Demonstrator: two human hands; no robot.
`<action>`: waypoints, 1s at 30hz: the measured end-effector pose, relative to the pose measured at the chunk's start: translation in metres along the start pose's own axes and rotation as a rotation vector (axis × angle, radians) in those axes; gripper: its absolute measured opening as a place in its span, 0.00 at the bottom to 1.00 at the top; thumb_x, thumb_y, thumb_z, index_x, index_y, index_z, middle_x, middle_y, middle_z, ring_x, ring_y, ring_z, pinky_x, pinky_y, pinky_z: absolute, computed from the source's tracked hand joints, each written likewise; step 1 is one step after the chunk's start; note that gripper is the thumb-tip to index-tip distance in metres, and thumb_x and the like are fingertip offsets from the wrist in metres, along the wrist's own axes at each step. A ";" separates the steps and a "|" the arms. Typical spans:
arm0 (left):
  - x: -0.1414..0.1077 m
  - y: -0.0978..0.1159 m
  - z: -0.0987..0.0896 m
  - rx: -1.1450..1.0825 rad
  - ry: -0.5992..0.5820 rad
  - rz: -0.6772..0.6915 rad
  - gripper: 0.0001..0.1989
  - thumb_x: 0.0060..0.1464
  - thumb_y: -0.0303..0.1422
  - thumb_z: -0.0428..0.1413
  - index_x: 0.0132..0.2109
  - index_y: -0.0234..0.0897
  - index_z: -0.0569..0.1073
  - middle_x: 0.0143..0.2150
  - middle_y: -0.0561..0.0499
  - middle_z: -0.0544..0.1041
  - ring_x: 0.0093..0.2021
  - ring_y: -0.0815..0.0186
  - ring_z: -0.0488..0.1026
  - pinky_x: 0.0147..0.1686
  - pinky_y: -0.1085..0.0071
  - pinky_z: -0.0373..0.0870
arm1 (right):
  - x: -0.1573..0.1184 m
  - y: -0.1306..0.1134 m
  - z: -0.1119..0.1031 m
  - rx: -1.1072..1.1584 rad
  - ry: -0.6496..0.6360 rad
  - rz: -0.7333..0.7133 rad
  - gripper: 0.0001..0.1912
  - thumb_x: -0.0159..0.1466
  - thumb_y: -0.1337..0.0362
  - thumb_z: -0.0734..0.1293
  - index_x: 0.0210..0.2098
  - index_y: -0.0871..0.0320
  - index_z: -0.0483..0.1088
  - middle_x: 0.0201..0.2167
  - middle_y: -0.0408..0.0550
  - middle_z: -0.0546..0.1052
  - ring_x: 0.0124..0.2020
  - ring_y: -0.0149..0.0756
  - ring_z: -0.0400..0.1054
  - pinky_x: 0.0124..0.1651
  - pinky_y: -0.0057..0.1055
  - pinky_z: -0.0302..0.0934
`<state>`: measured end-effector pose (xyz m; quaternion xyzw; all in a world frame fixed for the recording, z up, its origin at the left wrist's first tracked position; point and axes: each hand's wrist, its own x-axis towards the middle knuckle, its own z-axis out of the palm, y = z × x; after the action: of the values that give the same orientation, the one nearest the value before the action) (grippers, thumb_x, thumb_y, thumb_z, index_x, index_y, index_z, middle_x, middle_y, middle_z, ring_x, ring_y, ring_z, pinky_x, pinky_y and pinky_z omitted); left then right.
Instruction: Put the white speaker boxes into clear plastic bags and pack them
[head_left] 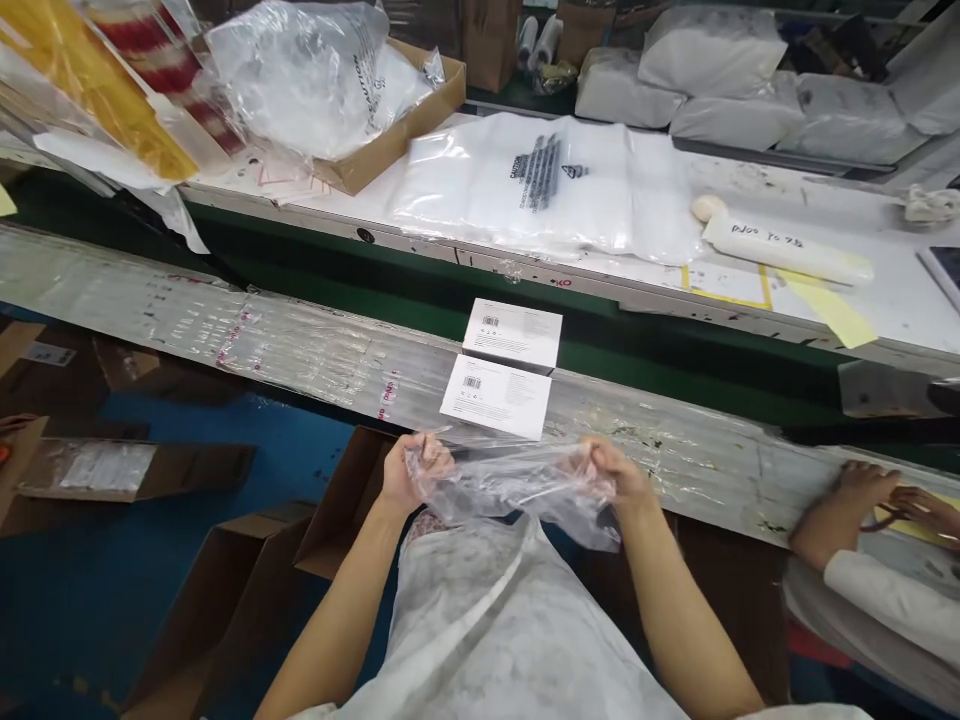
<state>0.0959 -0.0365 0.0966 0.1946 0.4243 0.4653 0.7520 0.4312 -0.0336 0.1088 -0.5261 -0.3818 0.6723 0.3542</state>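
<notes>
1. You are holding a clear plastic bag (517, 490) between both hands, just in front of your chest and just short of the near ledge (675, 450) of the line.
2. Your left hand (409, 470) is pinching the bag's left end, fingers closed on the film; your right hand (611, 475) is gripping the right end the same way, closed on the plastic.
3. The bag's long axis is running left to right between your hands, roughly parallel to the ledge, with crumpled film sagging below your right hand.
4. Two white boxes are lying straight ahead of the bag: the near white box (495, 396) is resting flat on the ledge, label up, just beyond your fingers, and the far white box (513, 335) is sitting right behind it, touching or nearly so.
5. The near box is lying about midway between your hands, perhaps slightly closer to the left one.
6. Open cardboard cartons (225, 570) are standing on the floor to your left; what they hold I cannot make out.
7. A cardboard tray (390, 140) on the far table is holding loose plastic bags, and a flat stack of printed bags (540, 190) is lying beside it.
8. Another person's hands (877, 495) are working at the ledge, well to your right.
</notes>
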 end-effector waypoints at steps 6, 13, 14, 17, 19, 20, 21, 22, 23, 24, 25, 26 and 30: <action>-0.011 0.017 -0.015 0.749 -0.455 -0.418 0.25 0.50 0.53 0.68 0.46 0.39 0.77 0.19 0.59 0.69 0.17 0.68 0.65 0.21 0.74 0.59 | 0.023 0.028 0.014 -0.032 0.287 0.046 0.26 0.58 0.38 0.75 0.31 0.54 0.69 0.22 0.37 0.65 0.22 0.30 0.55 0.27 0.28 0.53; 0.081 0.018 -0.037 0.558 0.104 0.217 0.24 0.60 0.56 0.60 0.36 0.39 0.71 0.26 0.56 0.69 0.26 0.70 0.66 0.29 0.73 0.64 | 0.044 0.045 0.019 -0.227 0.388 -0.084 0.31 0.61 0.32 0.69 0.28 0.54 0.66 0.26 0.41 0.67 0.30 0.35 0.59 0.35 0.32 0.57; 0.101 0.014 -0.033 0.560 0.169 0.295 0.24 0.59 0.58 0.60 0.38 0.40 0.70 0.29 0.56 0.71 0.28 0.69 0.68 0.31 0.73 0.65 | 0.051 0.048 0.025 -0.255 0.420 -0.109 0.32 0.62 0.30 0.67 0.27 0.53 0.64 0.26 0.41 0.66 0.30 0.35 0.59 0.36 0.32 0.57; 0.142 0.001 -0.018 0.557 0.127 0.403 0.25 0.59 0.58 0.59 0.45 0.41 0.71 0.50 0.46 0.79 0.47 0.62 0.76 0.45 0.70 0.71 | 0.064 0.058 0.042 -0.256 0.509 -0.145 0.33 0.64 0.28 0.61 0.27 0.51 0.58 0.26 0.41 0.63 0.30 0.36 0.56 0.36 0.34 0.57; 0.147 -0.001 -0.014 0.550 0.070 0.387 0.24 0.59 0.57 0.59 0.45 0.40 0.72 0.56 0.44 0.78 0.53 0.59 0.76 0.50 0.68 0.70 | 0.060 0.064 0.050 -0.251 0.519 -0.142 0.32 0.65 0.28 0.60 0.28 0.51 0.60 0.26 0.42 0.65 0.30 0.37 0.57 0.36 0.35 0.58; 0.145 0.000 -0.014 0.567 0.064 0.359 0.24 0.60 0.57 0.58 0.44 0.40 0.72 0.54 0.44 0.79 0.52 0.59 0.76 0.50 0.68 0.70 | 0.054 0.066 0.053 -0.248 0.508 -0.137 0.32 0.64 0.28 0.60 0.28 0.51 0.61 0.27 0.42 0.66 0.30 0.37 0.58 0.36 0.35 0.59; 0.141 0.003 -0.016 0.603 0.073 0.328 0.22 0.61 0.55 0.58 0.43 0.39 0.73 0.50 0.45 0.80 0.49 0.60 0.76 0.49 0.68 0.70 | 0.048 0.068 0.055 -0.248 0.495 -0.131 0.32 0.64 0.28 0.61 0.28 0.52 0.62 0.27 0.43 0.67 0.30 0.38 0.59 0.37 0.35 0.60; 0.136 0.006 -0.018 0.649 0.094 0.305 0.21 0.62 0.53 0.58 0.41 0.39 0.74 0.45 0.46 0.81 0.46 0.60 0.76 0.47 0.69 0.69 | 0.042 0.069 0.057 -0.247 0.489 -0.127 0.32 0.63 0.28 0.61 0.27 0.52 0.63 0.26 0.43 0.67 0.30 0.37 0.59 0.37 0.35 0.60; 0.133 0.009 -0.021 0.684 0.128 0.286 0.19 0.62 0.51 0.58 0.38 0.38 0.74 0.40 0.49 0.80 0.43 0.62 0.74 0.45 0.70 0.67 | 0.038 0.068 0.058 -0.248 0.494 -0.125 0.32 0.63 0.29 0.62 0.26 0.52 0.62 0.25 0.42 0.67 0.29 0.37 0.58 0.36 0.34 0.59; 0.131 0.013 -0.022 0.701 0.168 0.270 0.18 0.62 0.49 0.59 0.35 0.38 0.74 0.35 0.51 0.78 0.39 0.63 0.72 0.42 0.71 0.66 | 0.036 0.067 0.058 -0.249 0.512 -0.127 0.33 0.63 0.29 0.63 0.25 0.52 0.60 0.24 0.41 0.64 0.29 0.36 0.57 0.35 0.33 0.58; 0.132 0.016 -0.022 0.700 0.206 0.253 0.17 0.61 0.46 0.60 0.32 0.38 0.72 0.31 0.53 0.75 0.37 0.65 0.70 0.40 0.72 0.64 | 0.037 0.064 0.058 -0.249 0.539 -0.131 0.33 0.63 0.29 0.63 0.24 0.52 0.58 0.23 0.40 0.62 0.28 0.35 0.55 0.34 0.33 0.56; 0.136 0.017 -0.022 0.682 0.236 0.233 0.17 0.60 0.43 0.61 0.29 0.39 0.70 0.29 0.55 0.72 0.35 0.66 0.68 0.38 0.72 0.62 | 0.042 0.060 0.057 -0.248 0.568 -0.136 0.33 0.62 0.30 0.64 0.24 0.51 0.56 0.22 0.39 0.60 0.28 0.34 0.53 0.34 0.32 0.55; 0.162 0.010 -0.019 0.539 0.271 0.102 0.18 0.56 0.42 0.63 0.27 0.40 0.65 0.24 0.57 0.66 0.28 0.68 0.62 0.32 0.72 0.59 | 0.082 0.036 0.043 -0.210 0.594 -0.116 0.32 0.61 0.30 0.65 0.23 0.52 0.58 0.21 0.40 0.64 0.28 0.35 0.58 0.35 0.33 0.57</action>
<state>0.1083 0.1064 0.0183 0.3442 0.6187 0.3947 0.5856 0.3703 0.0160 0.0476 -0.7104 -0.3584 0.4249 0.4315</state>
